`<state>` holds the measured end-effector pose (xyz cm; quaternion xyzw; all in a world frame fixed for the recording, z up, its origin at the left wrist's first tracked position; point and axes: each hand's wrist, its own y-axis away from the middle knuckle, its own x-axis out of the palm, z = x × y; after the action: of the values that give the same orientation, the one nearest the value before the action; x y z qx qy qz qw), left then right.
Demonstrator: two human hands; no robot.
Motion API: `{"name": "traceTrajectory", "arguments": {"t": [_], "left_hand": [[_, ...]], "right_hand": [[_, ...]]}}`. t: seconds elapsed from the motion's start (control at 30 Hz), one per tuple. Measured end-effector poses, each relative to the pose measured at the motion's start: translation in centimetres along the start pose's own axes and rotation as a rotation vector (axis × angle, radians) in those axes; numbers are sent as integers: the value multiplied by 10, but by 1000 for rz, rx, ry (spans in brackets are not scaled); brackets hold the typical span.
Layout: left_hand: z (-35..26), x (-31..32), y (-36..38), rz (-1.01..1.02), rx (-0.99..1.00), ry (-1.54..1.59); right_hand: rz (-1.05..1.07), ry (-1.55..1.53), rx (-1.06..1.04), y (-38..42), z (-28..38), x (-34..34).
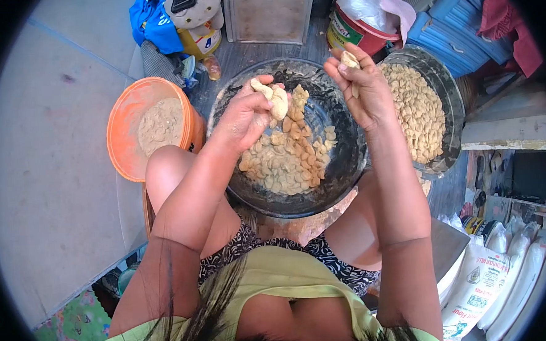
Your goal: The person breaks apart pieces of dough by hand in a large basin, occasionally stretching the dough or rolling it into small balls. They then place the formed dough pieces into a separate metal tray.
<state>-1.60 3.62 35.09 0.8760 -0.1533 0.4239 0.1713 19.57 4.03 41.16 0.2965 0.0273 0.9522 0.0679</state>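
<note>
My left hand (244, 113) is closed around a lump of pale dough (273, 97), above the left part of a black basin (293, 205). Over the basin's right rim, my right hand (362, 88) pinches a small piece of dough (349, 59) between thumb and fingers. Many small flattened dough pieces (279, 167) lie in the basin below, some of them browner. The basin stands between my knees. To the right, a second dark round tray (451, 90) holds a heap of similar small pieces (413, 110).
An orange bucket (187, 122) with brownish powder (160, 124) stands left of the basin. Behind are a metal tray (268, 13), a yellow container (201, 43) with a plush toy, and a red bucket (361, 33). Flour bags (479, 277) lie at lower right.
</note>
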Motion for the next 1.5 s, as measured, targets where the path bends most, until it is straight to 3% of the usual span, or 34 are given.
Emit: {"name": "traceTrajectory", "arguments": {"t": [0.13,0.2,0.23,0.3,0.33,0.4,0.43,0.5,0.53,0.63,0.7,0.77,0.8,0.83,0.9,0.97,1.03,1.07,1.17,1.2,1.23,1.3,1.33,1.37,1.43,1.5], "left_hand": [[0,12,4,-31,-6,-42],[-1,14,5,-57,-18,-29],[-1,13,5,-2,-6,-110],[-1,14,7,54,6,-191],[-2,18,8,42,-17,-133],[-3,20,8,29,-39,-74],[-4,20,8,67,-66,-70],[-4,20,8,106,-90,-67],[-2,21,8,126,-74,-90],[-1,21,11,124,-60,-165],[-2,19,12,102,-64,-216],[-6,19,11,252,-95,-100],[-7,20,11,252,-94,-100],[-9,24,13,251,-128,-105],[-10,24,14,250,-160,-109],[-10,20,15,268,-120,-154],[-10,24,15,268,-106,-198],[-9,26,16,267,-95,-240],[-5,28,20,249,-73,-358],[-2,28,21,248,-73,-359],[2,28,20,223,-45,-370],[1,29,19,199,-19,-382],[-6,31,18,237,-92,-420],[-11,32,17,275,-164,-456],[-11,22,13,234,-169,-544],[-10,18,11,194,-177,-632]], "right_hand": [[142,129,-17,0,0,-10],[475,-105,109,-4,7,-26],[475,-105,108,-3,9,-23],[165,263,156,1,9,-15],[164,263,156,4,5,-11],[243,757,-132,10,-3,1],[245,757,-131,14,-6,4],[492,920,-298,22,-12,9],[625,857,-234,26,-13,13],[679,1096,-319,29,-23,14],[658,1231,-444,26,-21,12],[515,1026,-340,24,-16,13],[382,850,-150,26,-13,15],[384,851,-151,23,-11,15],[112,614,-188,12,-4,10],[150,589,-179,3,-2,-5],[435,1162,-574,3,-2,-9],[491,1035,-410,7,-6,-5],[649,1072,-231,25,-18,10],[746,1185,-382,23,-25,8],[745,1183,-382,23,-24,10],[576,936,13,25,-19,14],[417,931,-318,23,-22,18],[417,931,-319,21,-16,18],[15,553,-127,16,6,20],[25,553,-77,3,14,-5]]}}
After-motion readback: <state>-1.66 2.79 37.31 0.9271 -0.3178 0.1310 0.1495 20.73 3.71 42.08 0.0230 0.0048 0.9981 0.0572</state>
